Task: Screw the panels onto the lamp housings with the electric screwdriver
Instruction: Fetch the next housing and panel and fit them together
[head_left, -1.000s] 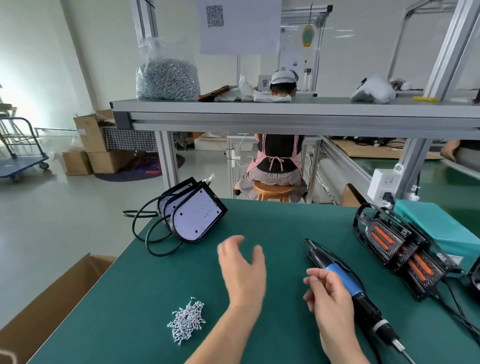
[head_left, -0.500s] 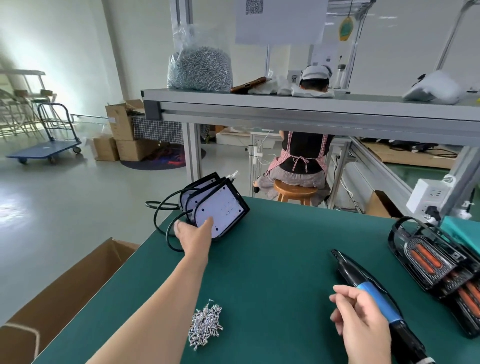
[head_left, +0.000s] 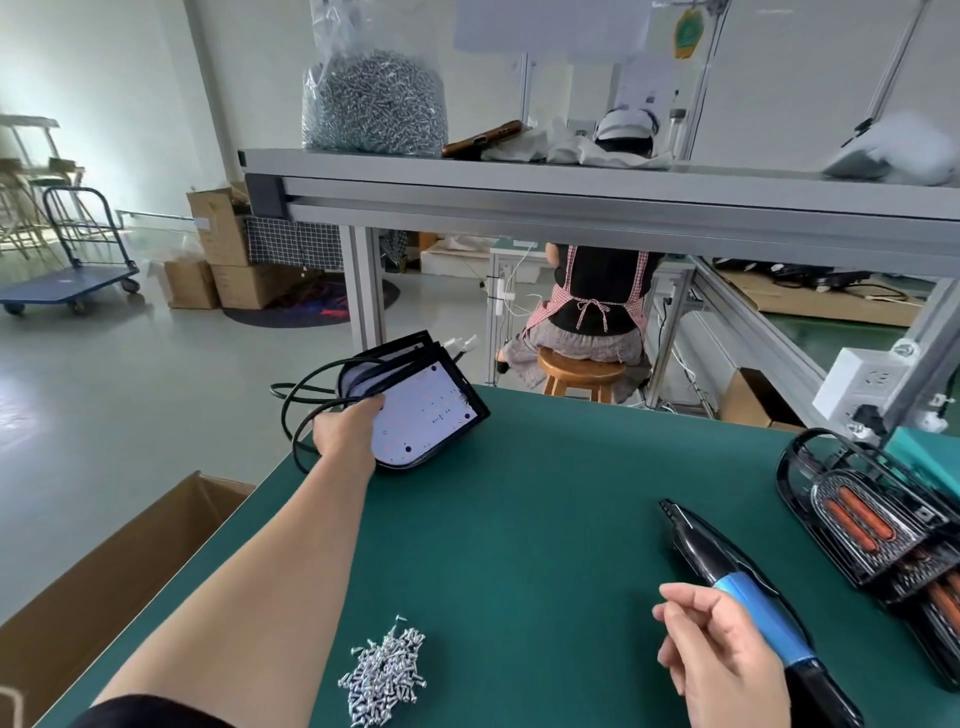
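The person's left hand (head_left: 345, 434), which a second ago hovered open above the middle of the green-matted worktable (head_left: 519, 519), reached out to the far left corner. It first touched the front black lamp housing with a white LED panel (head_left: 431, 410), then curled its fingers over that housing's left edge and gripped it.

This is a small assembly workshop, one station on a lamp line, and I sit at it. My table (head_left: 519, 519) has a green mat and an aluminium-profile frame carrying a shelf (head_left: 571, 197), where a fat clear bag of screws (head_left: 374, 98) stands. Loose screws (head_left: 384, 675) lie heaped on the mat, lamp housings (head_left: 426, 410) are stacked at the far corner, and an electric screwdriver (head_left: 743, 592) is here too. Ahead, another worker (head_left: 597, 291) in an apron sits on a wooden stool (head_left: 582, 371). Cardboard boxes (head_left: 234, 270) and a platform trolley (head_left: 67, 280) stand on the bare floor.
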